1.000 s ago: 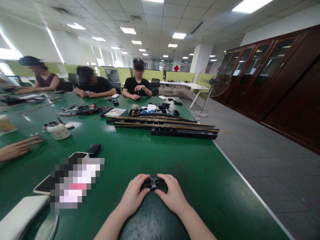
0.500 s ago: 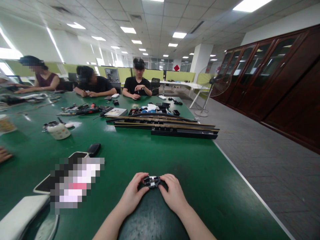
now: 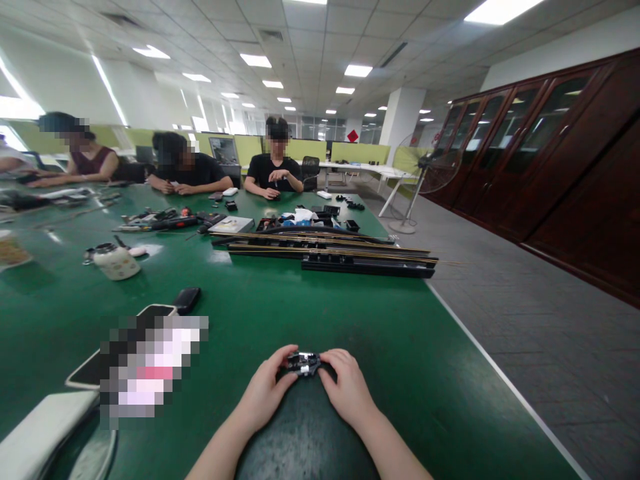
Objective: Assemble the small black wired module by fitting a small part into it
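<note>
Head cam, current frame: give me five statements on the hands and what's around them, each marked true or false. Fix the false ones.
1. The left hand and right hand both hold the small dark part. True.
2. The fan stands on the green table. False: it stands on the floor.
3. The pale jar is left of the long black rails in the picture. True.
4. The right hand holds a screwdriver. False: it holds the small dark part.
5. The wooden cabinet is at the picture's right. True.
</note>
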Demonstrator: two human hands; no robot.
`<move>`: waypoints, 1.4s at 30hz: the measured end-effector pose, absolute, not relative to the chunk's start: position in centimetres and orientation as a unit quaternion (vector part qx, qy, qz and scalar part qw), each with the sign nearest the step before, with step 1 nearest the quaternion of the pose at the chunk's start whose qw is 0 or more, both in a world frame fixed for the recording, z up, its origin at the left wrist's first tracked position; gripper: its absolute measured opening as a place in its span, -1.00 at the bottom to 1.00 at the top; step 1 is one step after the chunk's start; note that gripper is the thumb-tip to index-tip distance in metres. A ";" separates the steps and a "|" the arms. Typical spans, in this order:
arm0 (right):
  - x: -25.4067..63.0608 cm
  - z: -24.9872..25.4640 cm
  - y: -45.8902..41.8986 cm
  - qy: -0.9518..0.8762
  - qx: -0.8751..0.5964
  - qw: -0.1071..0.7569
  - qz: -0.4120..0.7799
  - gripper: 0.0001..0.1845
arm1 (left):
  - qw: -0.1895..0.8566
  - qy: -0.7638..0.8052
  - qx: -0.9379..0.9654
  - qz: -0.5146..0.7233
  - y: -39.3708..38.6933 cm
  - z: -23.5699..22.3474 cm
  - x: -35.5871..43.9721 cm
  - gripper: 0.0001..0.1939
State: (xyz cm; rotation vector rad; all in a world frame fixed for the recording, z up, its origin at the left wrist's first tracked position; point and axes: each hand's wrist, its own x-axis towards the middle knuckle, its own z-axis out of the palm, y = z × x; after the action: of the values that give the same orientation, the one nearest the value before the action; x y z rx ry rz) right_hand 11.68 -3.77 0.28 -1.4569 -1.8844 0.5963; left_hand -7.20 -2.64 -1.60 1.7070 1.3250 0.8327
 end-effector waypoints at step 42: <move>11.7 0.7 -3.9 -0.723 -0.552 0.346 0.228 -0.77 | 0.409 0.519 0.672 0.334 -2.8 -1.4 -7.3 -0.59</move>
State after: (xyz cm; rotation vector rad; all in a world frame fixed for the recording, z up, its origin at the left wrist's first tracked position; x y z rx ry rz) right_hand 11.68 -3.94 0.72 -1.4333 -1.8773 0.5925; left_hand -7.25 -2.76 -1.37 1.6940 1.3079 0.8408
